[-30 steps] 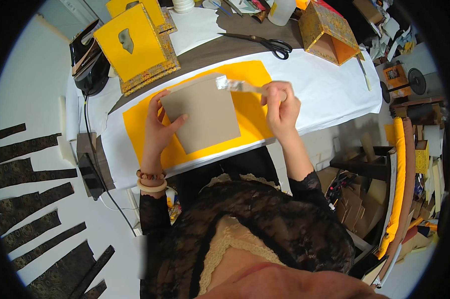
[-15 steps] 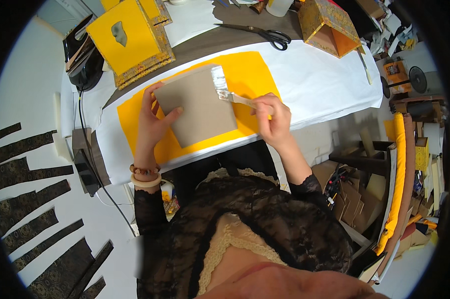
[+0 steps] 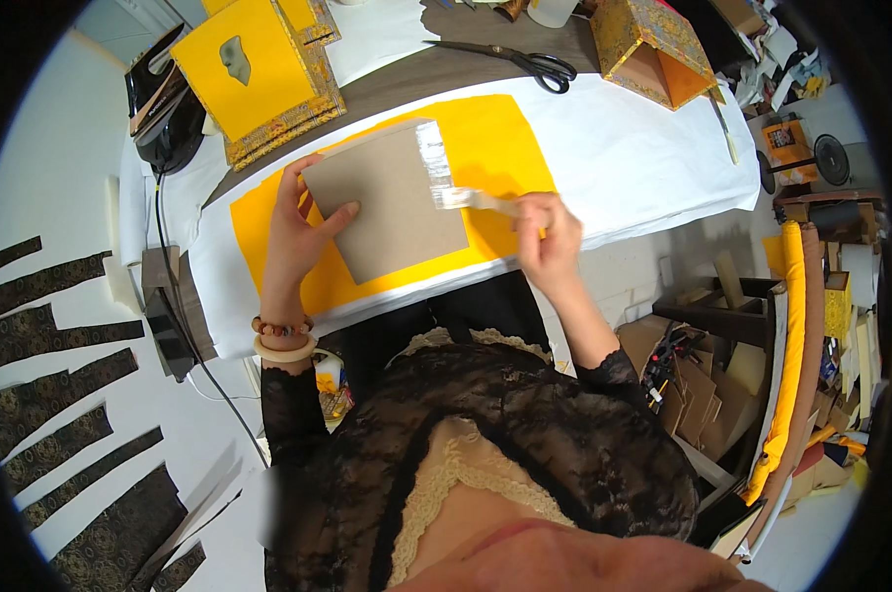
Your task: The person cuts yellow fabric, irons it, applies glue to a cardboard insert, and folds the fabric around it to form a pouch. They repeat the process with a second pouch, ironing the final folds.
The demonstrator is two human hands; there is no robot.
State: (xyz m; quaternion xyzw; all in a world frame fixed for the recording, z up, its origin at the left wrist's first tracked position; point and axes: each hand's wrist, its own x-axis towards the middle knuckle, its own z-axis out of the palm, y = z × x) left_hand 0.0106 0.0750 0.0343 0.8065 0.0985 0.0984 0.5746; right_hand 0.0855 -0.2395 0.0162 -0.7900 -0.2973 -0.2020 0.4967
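Note:
A grey cardboard box-like piece [image 3: 392, 197] lies on a yellow sheet [image 3: 510, 148] on the table. My left hand [image 3: 303, 225] grips its left edge, thumb on top and fingers round the far side. Between the fingers of my right hand [image 3: 550, 237] is a flat brush [image 3: 490, 203], its handle pointing right. The bristles touch the cardboard near its right edge, at the lower end of a wet white streak [image 3: 433, 158] that runs up to the far right corner.
White paper [image 3: 653, 148] covers the table. Beyond lie black scissors [image 3: 535, 65]. A patterned open box [image 3: 653, 61] stands at far right, a yellow box [image 3: 244, 79] at far left beside a black appliance [image 3: 170, 138] with a cord. Dark patterned strips [image 3: 46, 296] are at left.
The brush has moved slightly down along the cardboard's right edge, and the white streak reaches lower. My left hand keeps its grip on the cardboard.

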